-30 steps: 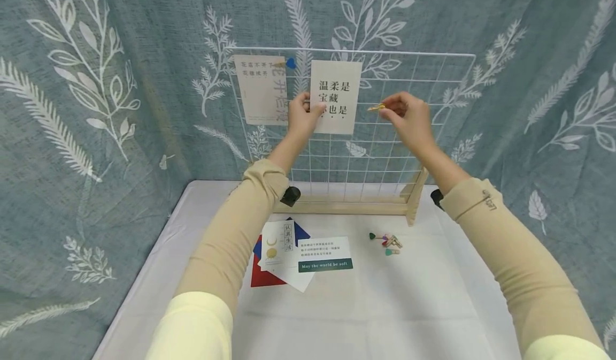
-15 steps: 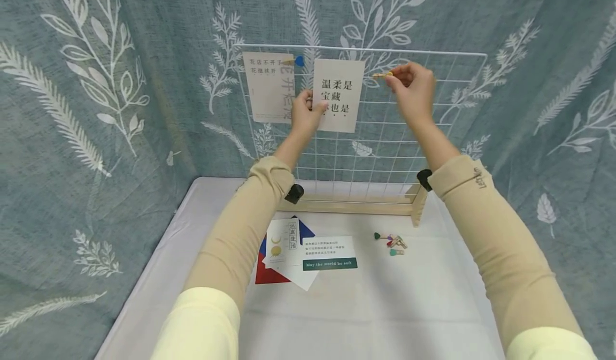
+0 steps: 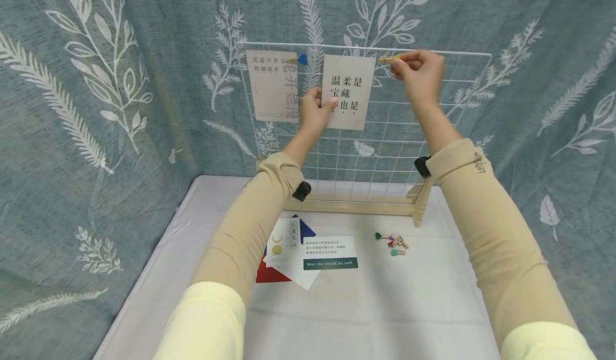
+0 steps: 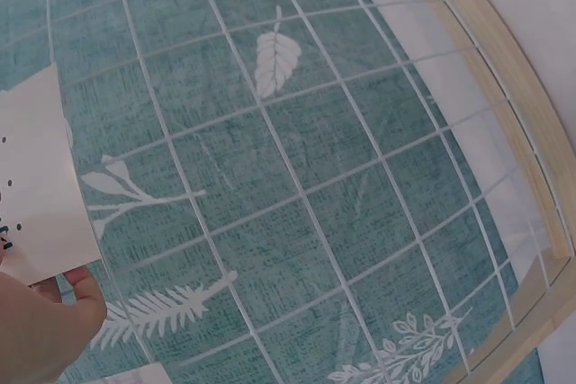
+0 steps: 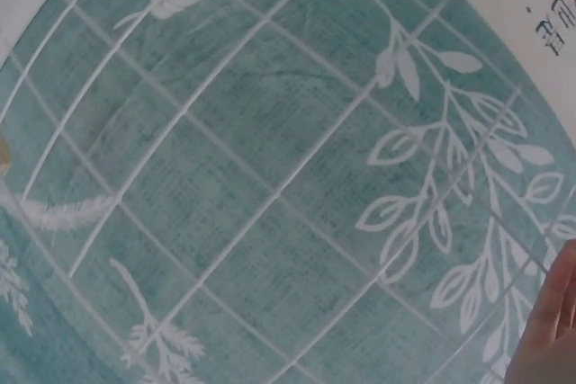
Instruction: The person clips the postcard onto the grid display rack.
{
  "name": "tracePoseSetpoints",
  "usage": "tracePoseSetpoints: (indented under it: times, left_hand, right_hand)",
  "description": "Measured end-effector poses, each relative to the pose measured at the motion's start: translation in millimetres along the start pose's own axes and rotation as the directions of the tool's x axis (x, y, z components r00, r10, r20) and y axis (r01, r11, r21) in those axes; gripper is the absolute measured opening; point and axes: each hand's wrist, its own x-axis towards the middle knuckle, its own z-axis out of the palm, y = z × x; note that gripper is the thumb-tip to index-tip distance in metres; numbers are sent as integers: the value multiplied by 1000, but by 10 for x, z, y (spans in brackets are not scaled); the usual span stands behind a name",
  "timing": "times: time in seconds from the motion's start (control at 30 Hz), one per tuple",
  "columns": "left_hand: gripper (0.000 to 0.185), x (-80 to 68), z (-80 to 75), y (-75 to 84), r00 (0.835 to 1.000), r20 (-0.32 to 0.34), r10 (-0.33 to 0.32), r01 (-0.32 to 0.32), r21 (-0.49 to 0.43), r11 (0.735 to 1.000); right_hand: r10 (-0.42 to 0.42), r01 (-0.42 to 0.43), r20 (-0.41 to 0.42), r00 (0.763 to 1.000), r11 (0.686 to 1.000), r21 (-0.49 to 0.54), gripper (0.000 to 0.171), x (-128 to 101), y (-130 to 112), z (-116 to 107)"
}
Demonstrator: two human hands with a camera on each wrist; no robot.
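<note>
Left hand (image 3: 315, 111) pinches lower left edge of white card (image 3: 347, 91), flat against wire grid (image 3: 433, 114). Right hand (image 3: 418, 71) fingers pinch small wooden clip (image 3: 389, 59) at card's top right corner. Card likely light, thin, bendable: hold by edge. Clip tiny, springy: squeeze tail.

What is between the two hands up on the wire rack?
The white card with black writing, held by the left hand; the right hand pinches a clip. Head view.
</note>
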Motion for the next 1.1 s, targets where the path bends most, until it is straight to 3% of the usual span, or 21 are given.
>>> tracePoseSetpoints:
  times: [0.13,0.3,0.57,0.8,0.97,1.1]
  left_hand:
    - [30,-12,6,9,1000,-15,18,-18,-1,1000]
    - [29,-17,14,11,1000,-13,22,-22,-3,1000]
    - [29,-19,18,35,999,-15,39,-39,18,999]
    - [29,-26,17,37,998,-28,64,-63,29,998]
    - [31,-30,41,35,998,-53,47,-43,61,997]
    - [30,-28,66,53,995,-100,26,-16,106,994]
  right_hand:
    - [23,-23,10,1000,999,30,3,5,-30,33]
    - [46,-46,-3,999,998,43,12,17,-46,69]
    - [100,-100,4,995,995,15,14,31,-37,83]
    - [157,-163,52,986,975,149,19,36,-7,120]
    - [198,-204,49,979,955,217,3,5,19,175]
    - [193,-196,39,980,955,223,4,-12,24,180]
